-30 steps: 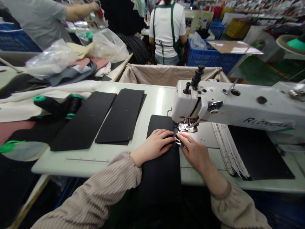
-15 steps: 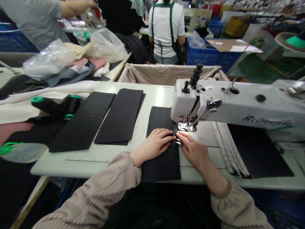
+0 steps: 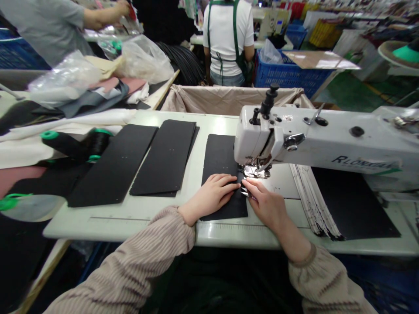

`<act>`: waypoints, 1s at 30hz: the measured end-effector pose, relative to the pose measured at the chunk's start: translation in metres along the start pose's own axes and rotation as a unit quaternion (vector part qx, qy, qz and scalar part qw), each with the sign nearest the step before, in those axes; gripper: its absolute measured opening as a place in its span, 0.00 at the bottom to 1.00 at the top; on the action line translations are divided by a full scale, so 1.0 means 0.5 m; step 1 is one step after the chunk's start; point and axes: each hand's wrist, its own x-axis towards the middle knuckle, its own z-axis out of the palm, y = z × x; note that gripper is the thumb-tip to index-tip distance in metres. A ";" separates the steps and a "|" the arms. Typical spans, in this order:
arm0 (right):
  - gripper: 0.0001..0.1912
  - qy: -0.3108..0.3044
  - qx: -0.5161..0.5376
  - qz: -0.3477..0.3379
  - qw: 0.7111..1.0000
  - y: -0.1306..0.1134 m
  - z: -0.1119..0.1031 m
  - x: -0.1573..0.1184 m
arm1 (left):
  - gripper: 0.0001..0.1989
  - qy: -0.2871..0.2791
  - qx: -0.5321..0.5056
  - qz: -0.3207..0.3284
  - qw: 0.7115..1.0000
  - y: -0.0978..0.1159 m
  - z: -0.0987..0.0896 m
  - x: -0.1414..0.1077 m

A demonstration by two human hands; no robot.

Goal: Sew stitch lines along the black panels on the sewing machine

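Left grip (image 3: 209, 196) open on black panel (image 3: 222, 157); right grip (image 3: 266, 205) pinches metal tool (image 3: 245, 192) beside it.

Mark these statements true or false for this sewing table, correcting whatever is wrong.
1. The left hand lies flat on a black rectangular panel. True.
2. Long black panels lie side by side left of the white sewing machine, on a pale table. True.
3. The right hand rests on the machine's arm. False: it pinches a small pointed metal tool near the steel presser foot.
4. Black thread spools with green ends stand upright. False: they lie on their sides.
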 end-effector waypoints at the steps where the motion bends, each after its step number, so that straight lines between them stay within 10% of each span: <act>1: 0.26 0.000 0.000 -0.001 1.000 0.000 -0.001 0.000 | 0.17 0.000 0.000 0.000 1.000 0.000 0.000 0.000; 30: 0.26 0.002 0.012 -0.002 1.000 -0.001 -0.003 -0.001 | 0.18 0.026 -0.010 -0.021 0.999 -0.014 0.014 0.007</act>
